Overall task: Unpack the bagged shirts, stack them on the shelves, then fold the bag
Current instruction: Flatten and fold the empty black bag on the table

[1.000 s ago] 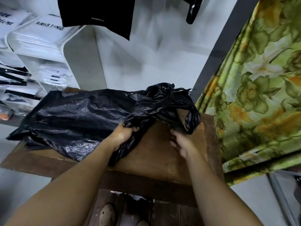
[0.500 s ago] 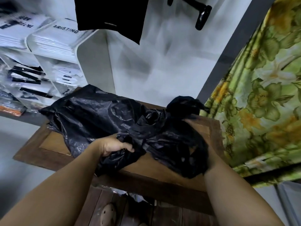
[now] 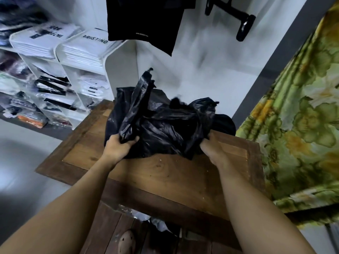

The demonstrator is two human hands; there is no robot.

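Head view: the black bag (image 3: 165,129) lies bunched in a heap on the worktop (image 3: 165,176), toward its far edge and far right corner. The left hand (image 3: 119,146) clutches a gathered fold at the heap's near left. The right hand (image 3: 213,151) grips its near right side, fingertips buried in plastic. The film looks thin, light and slippery, so it is probably best held by its edges and pressed flat.

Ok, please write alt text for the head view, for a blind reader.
A person's left hand and right hand grip a crumpled black plastic bag on a wooden table. White shelves of folded shirts stand at the back left.
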